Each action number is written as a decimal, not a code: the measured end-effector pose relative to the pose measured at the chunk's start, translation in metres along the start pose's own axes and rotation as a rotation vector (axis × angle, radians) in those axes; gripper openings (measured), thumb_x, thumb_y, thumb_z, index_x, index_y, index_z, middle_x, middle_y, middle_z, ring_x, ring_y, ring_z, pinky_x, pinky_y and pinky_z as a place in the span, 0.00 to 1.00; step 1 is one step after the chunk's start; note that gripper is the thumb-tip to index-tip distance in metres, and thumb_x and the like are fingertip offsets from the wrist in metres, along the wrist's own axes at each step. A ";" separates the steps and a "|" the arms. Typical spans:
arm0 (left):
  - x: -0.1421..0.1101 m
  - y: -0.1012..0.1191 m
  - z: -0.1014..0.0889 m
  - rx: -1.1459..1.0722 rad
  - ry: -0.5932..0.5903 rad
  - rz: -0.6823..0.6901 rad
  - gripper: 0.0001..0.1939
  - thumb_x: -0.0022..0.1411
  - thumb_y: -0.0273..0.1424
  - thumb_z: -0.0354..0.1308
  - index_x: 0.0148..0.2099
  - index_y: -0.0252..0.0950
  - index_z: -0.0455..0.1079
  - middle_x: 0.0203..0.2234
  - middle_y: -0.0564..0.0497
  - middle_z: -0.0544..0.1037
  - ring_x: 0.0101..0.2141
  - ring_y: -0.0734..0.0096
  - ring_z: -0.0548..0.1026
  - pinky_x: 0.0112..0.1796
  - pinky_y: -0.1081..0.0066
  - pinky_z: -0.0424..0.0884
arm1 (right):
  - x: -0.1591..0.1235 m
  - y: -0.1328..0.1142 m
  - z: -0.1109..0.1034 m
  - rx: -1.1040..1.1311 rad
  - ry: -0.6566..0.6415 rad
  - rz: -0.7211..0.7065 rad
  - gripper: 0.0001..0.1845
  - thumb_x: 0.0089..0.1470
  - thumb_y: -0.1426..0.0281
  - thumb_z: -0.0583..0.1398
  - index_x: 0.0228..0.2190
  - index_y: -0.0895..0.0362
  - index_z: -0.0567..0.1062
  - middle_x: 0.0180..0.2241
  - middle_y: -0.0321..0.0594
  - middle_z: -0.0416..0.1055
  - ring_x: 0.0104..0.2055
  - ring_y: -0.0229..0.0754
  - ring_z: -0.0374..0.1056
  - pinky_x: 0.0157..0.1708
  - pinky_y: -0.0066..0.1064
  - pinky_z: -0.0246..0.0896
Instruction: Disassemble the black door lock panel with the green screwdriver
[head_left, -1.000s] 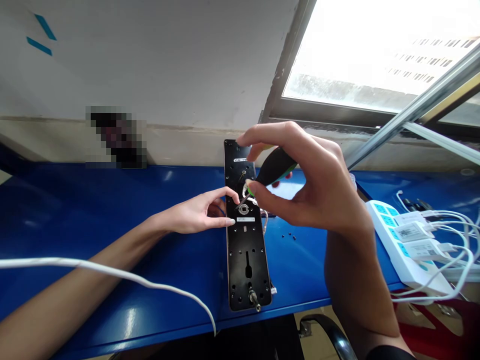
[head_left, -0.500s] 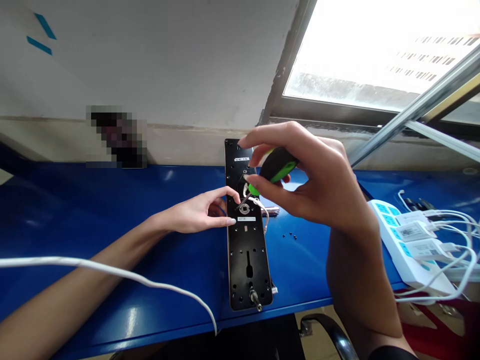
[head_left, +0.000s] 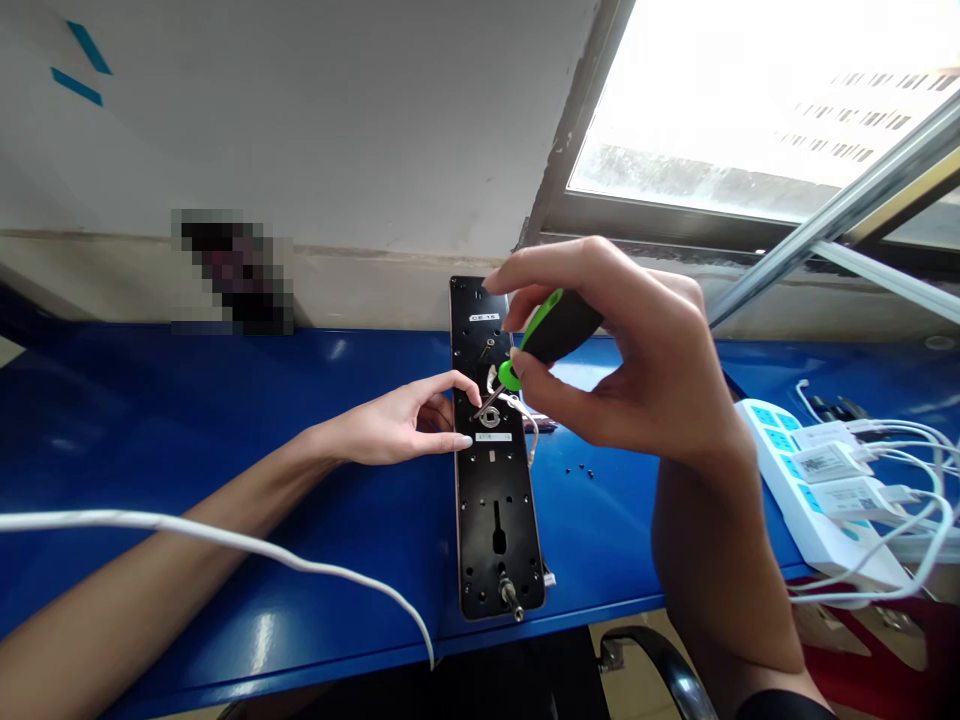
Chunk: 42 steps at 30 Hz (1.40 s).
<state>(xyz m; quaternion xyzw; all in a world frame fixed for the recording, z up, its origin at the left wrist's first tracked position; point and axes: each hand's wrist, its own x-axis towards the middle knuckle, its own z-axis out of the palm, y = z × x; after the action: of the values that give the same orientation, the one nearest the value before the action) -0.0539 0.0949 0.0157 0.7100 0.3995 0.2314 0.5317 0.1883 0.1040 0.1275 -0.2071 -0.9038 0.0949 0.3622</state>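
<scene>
A long black door lock panel point(head_left: 496, 530) lies on the bench, with a label, a round metal fitting point(head_left: 489, 417) and a spindle point(head_left: 511, 597) at its near end. My left hand point(head_left: 401, 425) grips the panel's left edge beside the fitting. My right hand point(head_left: 637, 370) is holding a black-and-green screwdriver point(head_left: 559, 328) by its handle. Its thin shaft slants down to the panel near the fitting, where the tip is hard to make out. A white wire point(head_left: 517, 408) loops over the panel below the handle.
The panel rests on a blue workbench point(head_left: 225, 420), with several tiny screws point(head_left: 579, 470) to its right. A white power strip point(head_left: 806, 490) with plugged-in chargers and cables sits at right. A white cable point(head_left: 225, 540) crosses my left forearm. A chair back point(head_left: 660, 660) stands below the bench edge.
The screwdriver handle has rolled in my right fingers, showing more green, and my right hand has risen slightly. The panel and my left hand stay almost still.
</scene>
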 end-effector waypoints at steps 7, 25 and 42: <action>0.002 -0.003 0.004 -0.020 0.043 0.004 0.26 0.62 0.43 0.66 0.59 0.42 0.66 0.36 0.52 0.77 0.40 0.62 0.78 0.41 0.64 0.74 | -0.002 -0.001 0.001 -0.028 -0.023 0.065 0.28 0.53 0.78 0.62 0.53 0.41 0.72 0.43 0.35 0.77 0.37 0.45 0.75 0.41 0.41 0.76; 0.003 -0.002 0.002 -0.006 0.042 -0.013 0.26 0.61 0.43 0.67 0.58 0.42 0.68 0.37 0.52 0.77 0.41 0.61 0.77 0.42 0.65 0.73 | -0.001 -0.001 0.004 -0.020 -0.007 0.036 0.26 0.52 0.75 0.62 0.51 0.42 0.74 0.42 0.35 0.78 0.36 0.46 0.75 0.41 0.41 0.77; -0.001 0.003 0.001 0.068 0.017 -0.040 0.26 0.66 0.45 0.64 0.60 0.43 0.64 0.39 0.52 0.79 0.40 0.63 0.78 0.40 0.67 0.71 | 0.000 -0.003 0.001 0.012 0.087 0.020 0.27 0.48 0.76 0.65 0.49 0.43 0.75 0.43 0.35 0.79 0.39 0.48 0.76 0.40 0.41 0.75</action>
<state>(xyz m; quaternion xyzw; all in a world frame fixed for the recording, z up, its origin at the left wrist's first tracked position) -0.0527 0.0937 0.0180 0.7174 0.4259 0.2130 0.5085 0.1872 0.1013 0.1279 -0.2181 -0.8845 0.0947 0.4014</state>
